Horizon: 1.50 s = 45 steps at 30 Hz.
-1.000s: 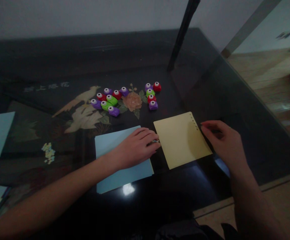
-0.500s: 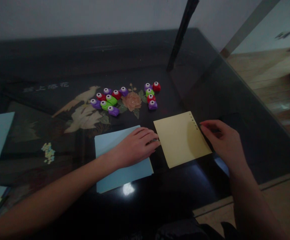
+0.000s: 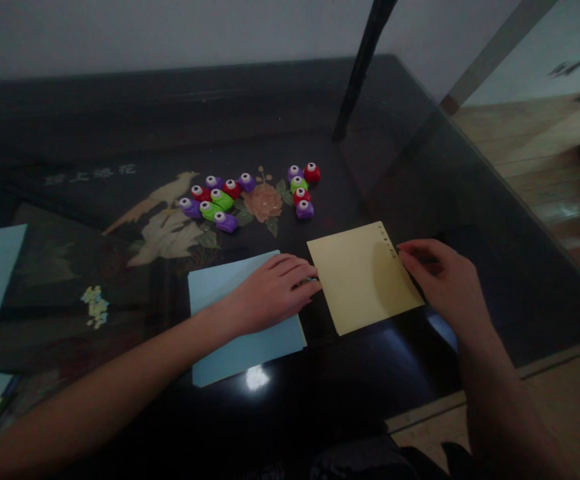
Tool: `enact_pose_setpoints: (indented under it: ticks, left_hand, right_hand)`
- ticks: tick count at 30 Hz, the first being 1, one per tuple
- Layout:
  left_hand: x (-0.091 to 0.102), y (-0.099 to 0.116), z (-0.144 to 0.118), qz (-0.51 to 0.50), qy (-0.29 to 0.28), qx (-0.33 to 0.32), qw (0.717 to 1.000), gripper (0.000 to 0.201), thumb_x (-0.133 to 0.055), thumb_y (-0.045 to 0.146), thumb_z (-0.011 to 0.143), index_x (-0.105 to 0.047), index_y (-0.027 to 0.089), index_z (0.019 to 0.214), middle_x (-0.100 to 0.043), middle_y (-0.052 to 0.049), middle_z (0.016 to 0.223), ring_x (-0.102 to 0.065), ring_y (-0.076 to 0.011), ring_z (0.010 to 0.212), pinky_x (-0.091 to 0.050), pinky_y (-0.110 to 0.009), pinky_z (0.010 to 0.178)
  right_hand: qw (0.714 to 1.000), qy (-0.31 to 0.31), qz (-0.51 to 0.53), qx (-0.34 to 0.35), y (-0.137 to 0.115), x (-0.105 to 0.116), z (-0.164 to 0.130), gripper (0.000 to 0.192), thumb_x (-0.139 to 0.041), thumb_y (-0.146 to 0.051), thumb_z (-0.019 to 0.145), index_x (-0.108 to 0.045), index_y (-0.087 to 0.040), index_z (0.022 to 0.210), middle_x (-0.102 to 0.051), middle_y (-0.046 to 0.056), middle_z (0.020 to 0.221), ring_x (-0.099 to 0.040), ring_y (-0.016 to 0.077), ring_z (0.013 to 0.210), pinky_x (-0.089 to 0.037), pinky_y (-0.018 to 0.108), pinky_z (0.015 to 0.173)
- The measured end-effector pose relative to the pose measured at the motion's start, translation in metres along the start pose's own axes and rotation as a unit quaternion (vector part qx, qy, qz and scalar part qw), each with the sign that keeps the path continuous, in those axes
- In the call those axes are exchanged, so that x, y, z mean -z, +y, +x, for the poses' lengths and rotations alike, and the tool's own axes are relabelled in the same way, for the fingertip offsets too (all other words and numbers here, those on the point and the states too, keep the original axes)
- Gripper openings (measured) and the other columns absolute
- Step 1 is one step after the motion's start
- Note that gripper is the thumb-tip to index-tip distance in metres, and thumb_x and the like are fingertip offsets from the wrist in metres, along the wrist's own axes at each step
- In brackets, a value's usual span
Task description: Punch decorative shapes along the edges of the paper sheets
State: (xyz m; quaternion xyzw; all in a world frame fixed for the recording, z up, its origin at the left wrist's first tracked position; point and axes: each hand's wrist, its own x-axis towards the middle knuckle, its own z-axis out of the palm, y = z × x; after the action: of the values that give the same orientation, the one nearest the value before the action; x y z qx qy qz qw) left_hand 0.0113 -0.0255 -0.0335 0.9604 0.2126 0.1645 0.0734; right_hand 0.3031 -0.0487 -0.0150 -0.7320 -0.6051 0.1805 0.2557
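Yellow paper [image 3: 363, 277] showed punched holes only beside the pinching right hand [image 3: 445, 283]; left hand [image 3: 275, 293] lay flat, gripping nothing visible.

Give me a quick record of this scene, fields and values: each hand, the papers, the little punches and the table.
left hand: flat on the blue paper, fingertips at the yellow paper's left edge
right hand: at the yellow paper, by its punched right edge
small punches: red, green, purple, two clusters behind the papers
paper scraps: small pile, left
table: dark, glossy, bird and flower inlay
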Motion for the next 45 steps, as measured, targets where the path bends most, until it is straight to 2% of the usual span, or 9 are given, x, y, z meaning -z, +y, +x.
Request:
enact_pose_setpoints:
  ticks: [7, 15, 18, 21, 25, 28, 31, 36, 45]
  left_hand:
    - [0.002, 0.002, 0.001, 0.001, -0.007, 0.006, 1.0, 0.022, -0.05, 0.019, 0.093, -0.063, 0.016, 0.11, -0.068, -0.008, 0.115, -0.06, -0.0213, 0.106, -0.046, -0.037, 0.095]
    - [0.001, 0.0, 0.0, 0.016, -0.001, 0.002, 1.0, 0.022, -0.052, 0.018, 0.092, -0.062, 0.016, 0.112, -0.068, -0.008, 0.113, -0.059, -0.0224, 0.107, -0.046, -0.038, 0.095]
    - [0.006, 0.007, 0.003, 0.022, 0.01, -0.007, 1.0, 0.021, -0.052, 0.016, 0.092, -0.061, 0.016, 0.111, -0.068, -0.007, 0.111, -0.06, -0.0215, 0.104, -0.046, -0.039, 0.096]
    - [0.011, 0.026, 0.011, 0.005, 0.006, -0.026, 1.0, 0.019, -0.05, 0.015, 0.092, -0.062, 0.017, 0.107, -0.069, -0.006, 0.109, -0.061, -0.0208, 0.101, -0.046, -0.038, 0.095]
    - [0.004, 0.062, 0.03, -0.019, -0.016, -0.027, 0.999, 0.02, -0.047, 0.017, 0.094, -0.062, 0.015, 0.107, -0.066, -0.007, 0.114, -0.058, -0.0237, 0.108, -0.045, -0.041, 0.097]
    - [-0.008, 0.083, 0.046, -0.001, -0.01, -0.016, 1.0, 0.022, -0.044, 0.015, 0.095, -0.062, 0.014, 0.109, -0.065, -0.009, 0.118, -0.056, -0.0252, 0.114, -0.043, -0.043, 0.1]
    - [-0.018, 0.093, 0.059, 0.015, -0.007, 0.001, 1.0, 0.023, -0.042, 0.014, 0.096, -0.063, 0.013, 0.104, -0.065, -0.01, 0.115, -0.057, -0.0266, 0.112, -0.045, -0.044, 0.096]
    - [-0.024, 0.094, 0.066, 0.014, -0.011, 0.025, 1.0, 0.02, -0.043, 0.015, 0.096, -0.063, 0.013, 0.101, -0.065, -0.012, 0.113, -0.058, -0.0259, 0.106, -0.047, -0.041, 0.085]
    - [-0.023, 0.092, 0.066, 0.003, -0.018, 0.029, 0.999, 0.017, -0.045, 0.013, 0.095, -0.062, 0.013, 0.096, -0.065, -0.011, 0.108, -0.059, -0.0252, 0.101, -0.047, -0.038, 0.078]
  right_hand:
    - [1.0, -0.006, 0.014, 0.001, 0.001, 0.001, -0.001, 0.019, -0.06, -0.033, 0.079, -0.069, -0.02, 0.089, -0.07, 0.007, 0.083, -0.062, 0.0202, 0.07, -0.05, 0.033, 0.06]
    - [0.999, -0.013, 0.041, 0.002, 0.003, 0.0, -0.001, 0.016, -0.061, -0.033, 0.08, -0.068, -0.021, 0.089, -0.07, 0.007, 0.085, -0.065, 0.0212, 0.075, -0.052, 0.033, 0.062]
    - [0.999, -0.014, 0.027, 0.016, 0.005, 0.0, 0.001, 0.015, -0.06, -0.032, 0.081, -0.067, -0.021, 0.089, -0.069, 0.007, 0.085, -0.064, 0.0214, 0.074, -0.051, 0.033, 0.06]
    - [0.997, -0.022, -0.017, 0.068, 0.002, 0.002, 0.007, 0.014, -0.058, -0.028, 0.082, -0.067, -0.02, 0.09, -0.068, 0.008, 0.087, -0.064, 0.0223, 0.075, -0.051, 0.035, 0.062]
    - [0.977, -0.031, -0.067, 0.201, -0.011, -0.001, 0.026, 0.014, -0.055, -0.022, 0.084, -0.066, -0.02, 0.093, -0.067, 0.01, 0.095, -0.062, 0.0261, 0.09, -0.05, 0.042, 0.081]
    - [0.949, -0.058, -0.088, 0.297, -0.027, -0.014, 0.045, 0.016, -0.054, -0.02, 0.086, -0.066, -0.02, 0.097, -0.066, 0.011, 0.103, -0.06, 0.0276, 0.099, -0.045, 0.045, 0.092]
    - [0.923, -0.111, -0.091, 0.357, -0.041, -0.032, 0.061, 0.018, -0.052, -0.018, 0.088, -0.067, -0.019, 0.097, -0.067, 0.011, 0.103, -0.059, 0.0266, 0.099, -0.045, 0.044, 0.094]
    - [0.916, -0.137, -0.099, 0.363, -0.048, -0.049, 0.068, 0.017, -0.051, -0.019, 0.09, -0.068, -0.018, 0.09, -0.065, 0.011, 0.096, -0.058, 0.0252, 0.093, -0.047, 0.041, 0.089]
    - [0.92, -0.137, -0.09, 0.357, -0.044, -0.049, 0.065, 0.015, -0.051, -0.019, 0.09, -0.066, -0.018, 0.087, -0.064, 0.01, 0.093, -0.058, 0.0242, 0.091, -0.047, 0.04, 0.087]
